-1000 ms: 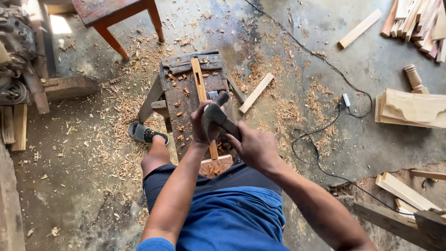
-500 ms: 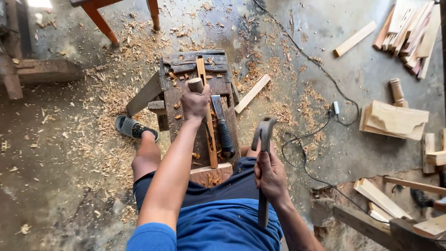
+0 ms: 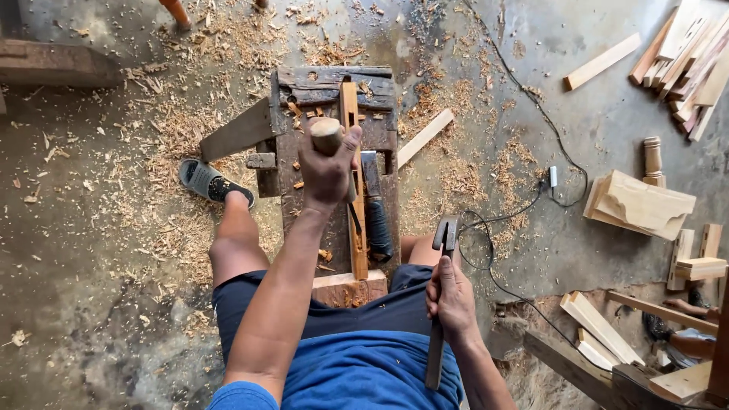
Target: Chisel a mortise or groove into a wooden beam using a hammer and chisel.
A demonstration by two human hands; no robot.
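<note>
Head view: the left hand (image 3: 328, 163) is wrapped tight around a chisel handle (image 3: 326, 135), a round wooden butt standing upright at centre frame over a long pale wood strip (image 3: 352, 182) that lies lengthwise on a dark, worn bench (image 3: 334, 87). The blade itself is hidden behind the hand. The right hand (image 3: 449, 300) grips a hammer (image 3: 440, 304) by its shaft, head up, low and right of the bench, well apart from the chisel.

Judgement: good work here means keeping the chisel plumb, the fingers below the butt, and bringing the hammer square onto it.

A dark-handled tool (image 3: 376, 209) lies just beside the strip. Shavings (image 3: 152, 129) cover the floor; a sandalled foot (image 3: 206, 181) sits left of the bench. A black cable (image 3: 531, 205) runs at right, offcuts (image 3: 642, 205) beyond. No packages, labels or signs visible.
</note>
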